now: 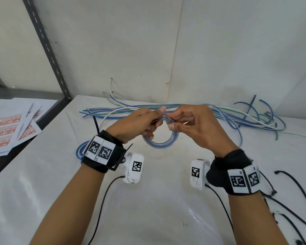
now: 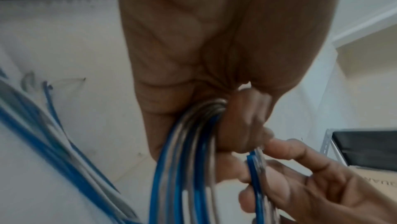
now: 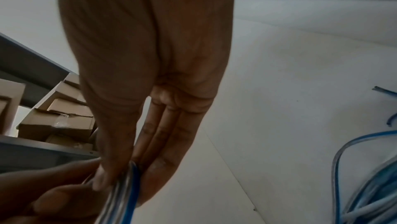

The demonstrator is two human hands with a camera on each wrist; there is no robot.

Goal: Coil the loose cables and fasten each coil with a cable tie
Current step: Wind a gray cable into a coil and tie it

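Both grips hold coil (image 1: 160,138) above white table (image 1: 148,200).

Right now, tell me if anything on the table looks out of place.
Nothing looks damaged. The loose cables sprawl tangled at the back, and the coil held by the left hand and right hand has no tie.

I read this as a storeroom or small warehouse packing area. My work surface is a table (image 1: 148,200) under a white sheet, backed by plain white wall panels (image 1: 113,41). A grey slotted-steel shelving upright (image 1: 46,48) stands at my left, and the right wrist view shows cardboard boxes (image 3: 55,122) stacked on such racking. Printed sheets of orange "FRAGILE" shipping labels (image 1: 5,129) lie on the shelf beside the table.
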